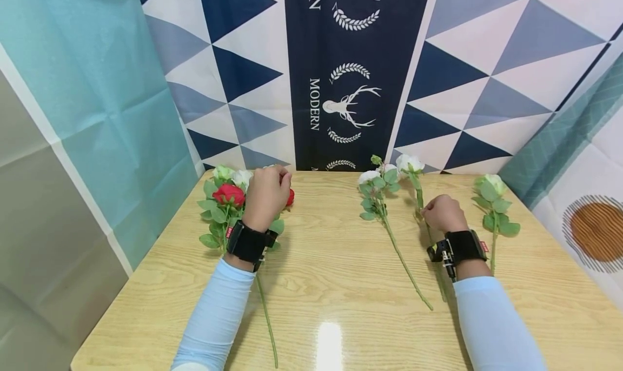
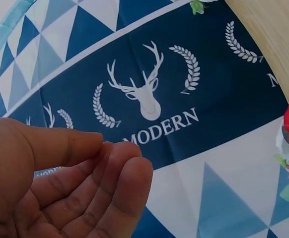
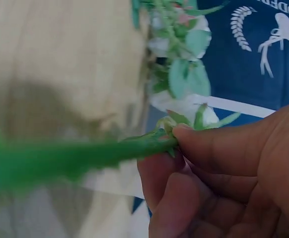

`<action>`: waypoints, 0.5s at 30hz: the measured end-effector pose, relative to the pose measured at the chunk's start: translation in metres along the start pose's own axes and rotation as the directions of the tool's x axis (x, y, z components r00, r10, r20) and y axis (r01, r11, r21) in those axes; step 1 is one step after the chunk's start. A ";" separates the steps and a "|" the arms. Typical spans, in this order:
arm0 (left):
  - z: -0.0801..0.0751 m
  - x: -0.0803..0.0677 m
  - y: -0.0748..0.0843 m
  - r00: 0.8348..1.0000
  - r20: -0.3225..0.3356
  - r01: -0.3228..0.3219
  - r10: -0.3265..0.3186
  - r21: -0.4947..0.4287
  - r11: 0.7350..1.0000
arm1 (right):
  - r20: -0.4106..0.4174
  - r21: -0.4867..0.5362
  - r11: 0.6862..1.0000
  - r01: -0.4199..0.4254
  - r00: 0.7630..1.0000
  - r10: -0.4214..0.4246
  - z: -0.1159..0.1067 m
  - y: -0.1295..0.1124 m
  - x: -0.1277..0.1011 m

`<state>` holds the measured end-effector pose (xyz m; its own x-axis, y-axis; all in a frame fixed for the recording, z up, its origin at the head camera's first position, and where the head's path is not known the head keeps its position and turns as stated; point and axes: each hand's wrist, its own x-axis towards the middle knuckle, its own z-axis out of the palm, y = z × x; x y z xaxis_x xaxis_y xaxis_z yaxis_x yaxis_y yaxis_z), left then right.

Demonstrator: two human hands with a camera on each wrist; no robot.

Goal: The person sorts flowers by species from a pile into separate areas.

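Observation:
My right hand (image 1: 444, 213) pinches the green stem (image 3: 85, 158) of a white rose (image 1: 410, 164) between thumb and fingers, below the bloom. The rose's lower stem slants down behind my wrist. Over the flowers on the left side hovers my left hand (image 1: 266, 195), its fingers loosely bent with nothing between them in the left wrist view. Around and beneath it lie a red rose (image 1: 229, 194), a white rose (image 1: 242, 178) and a pale green rose (image 1: 223, 172). A second red rose (image 1: 290, 198) is partly hidden by that hand.
Between the hands, white roses (image 1: 369, 177) on a long stem lie on the wooden table (image 1: 321, 263). A pale green rose (image 1: 492, 185) lies to the right of my right hand. Patterned cloth (image 1: 350, 90) hangs at the table's back edge.

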<state>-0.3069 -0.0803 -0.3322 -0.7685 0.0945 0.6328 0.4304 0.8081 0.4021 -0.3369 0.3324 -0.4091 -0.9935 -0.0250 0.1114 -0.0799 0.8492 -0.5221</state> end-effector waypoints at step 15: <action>0.006 0.003 -0.011 0.995 0.050 0.083 -0.085 0.050 0.995 | 0.113 0.051 0.998 -0.047 0.993 0.041 0.012 0.014 0.010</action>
<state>-0.3167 -0.0858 -0.3392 -0.8253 0.0544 0.5620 0.3412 0.8412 0.4196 -0.3488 0.3372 -0.4255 -0.9987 -0.0500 -0.0063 -0.0375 0.8215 -0.5690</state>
